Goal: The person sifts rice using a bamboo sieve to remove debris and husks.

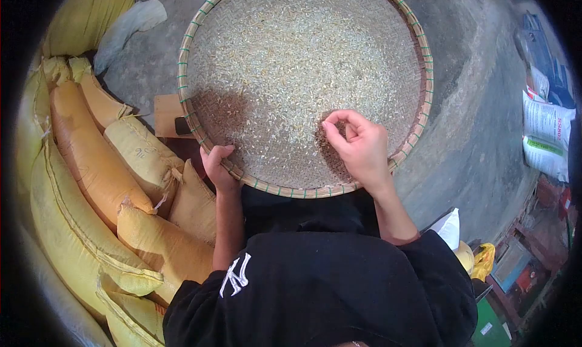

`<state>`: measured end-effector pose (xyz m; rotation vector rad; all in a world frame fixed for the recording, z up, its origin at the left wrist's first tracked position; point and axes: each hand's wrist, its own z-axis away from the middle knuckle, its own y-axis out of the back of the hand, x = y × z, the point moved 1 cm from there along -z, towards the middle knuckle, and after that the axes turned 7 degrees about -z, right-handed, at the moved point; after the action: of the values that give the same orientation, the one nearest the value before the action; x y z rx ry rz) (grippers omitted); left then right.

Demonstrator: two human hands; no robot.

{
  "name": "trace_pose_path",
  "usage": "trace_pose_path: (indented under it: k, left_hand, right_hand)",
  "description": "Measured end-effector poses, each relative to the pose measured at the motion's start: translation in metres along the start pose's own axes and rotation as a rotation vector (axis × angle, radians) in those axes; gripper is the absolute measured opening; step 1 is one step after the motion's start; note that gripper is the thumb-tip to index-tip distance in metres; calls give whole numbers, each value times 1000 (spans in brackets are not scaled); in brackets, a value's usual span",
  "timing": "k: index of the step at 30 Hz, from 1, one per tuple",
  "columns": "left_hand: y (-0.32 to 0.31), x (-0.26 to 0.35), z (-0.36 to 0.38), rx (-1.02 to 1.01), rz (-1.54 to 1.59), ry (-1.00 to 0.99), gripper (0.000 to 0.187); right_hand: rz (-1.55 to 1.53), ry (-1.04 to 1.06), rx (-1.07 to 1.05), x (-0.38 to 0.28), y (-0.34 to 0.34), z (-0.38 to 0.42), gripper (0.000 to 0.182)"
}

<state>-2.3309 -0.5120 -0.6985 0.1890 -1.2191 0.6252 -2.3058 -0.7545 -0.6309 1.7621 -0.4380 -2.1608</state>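
A large round woven winnowing basket [306,193] with a bamboo rim bound in green lies in front of me. Pale grains [315,62] are spread thinly over its bottom, thickest toward the far middle. My left hand [218,165] grips the near-left rim, its thumb over the inside edge. Above the near-right part of the basket is my right hand [359,144], thumb and fingertips pinched together. Whatever is between those fingertips is too small to make out.
Several full yellow and orange sacks [97,147] are piled along the left. A cardboard box [168,113] stands beside the basket's left rim. On the right are a white printed bag [545,131], a yellow plastic bag [483,261] and a green object [491,326]. Grey concrete floor [467,134] surrounds the basket.
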Motion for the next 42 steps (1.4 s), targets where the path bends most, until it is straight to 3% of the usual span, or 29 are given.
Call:
trace_pose_path:
  k: [1,4,5,7,8,12,14,15,17,18,22,25,32,34,35,37,42]
  left_hand:
    - [0,0,0,-3,-3,-15,27]
    - [2,-2,0,-27,2,-43,28]
    - [3,-2,-1,-25,3,-44,28]
    - [4,-2,-1,-43,-59,-35,41]
    - [4,-3,-1,-44,-58,-33,41]
    - [-8,8,2,-50,-16,-16,36]
    - [-8,9,2,-29,20,-7,30]
    - [-4,5,0,-29,1,-17,30]
    - [0,1,-1,-31,-18,-26,30]
    - [1,1,0,-36,-26,-36,29]
    - [-2,2,2,7,25,-7,25]
    - [-1,2,-1,-34,7,-21,24]
    - [-1,4,0,-61,12,-15,29]
    - [-1,6,2,-66,-3,16,33]
    - [-1,5,1,-62,-3,16,33]
    - [-3,4,0,-38,4,10,36]
    - [-14,12,3,-59,31,-18,37]
  right_hand:
    - [1,0,-3,6,4,0,7]
    - [-881,-306,-217,4,16,-2,11]
    - [-879,-305,-219,8,21,-4,11]
    - [-1822,-413,-620,16,28,-8,14]
    - [-1907,-408,-665,16,26,-8,13]
    - [-1811,-371,-668,5,16,-11,15]
    - [-1114,-290,-452,-4,14,-11,18]
    - [-1114,-290,-454,-7,6,-9,18]
    - [-451,-83,-217,-8,-7,-6,15]
    - [-234,-16,-204,-7,-9,-7,11]
    - [32,62,-201,-22,-17,-5,11]
    - [64,185,-108,-17,-30,-3,11]
    - [27,122,-129,-17,-25,-4,11]
    - [-549,-97,-212,-8,-18,-5,10]
    - [-548,-97,-216,-4,-10,-7,10]
    - [-1577,-395,-450,3,3,-11,13]
    - [-1528,-413,-435,2,3,-10,17]
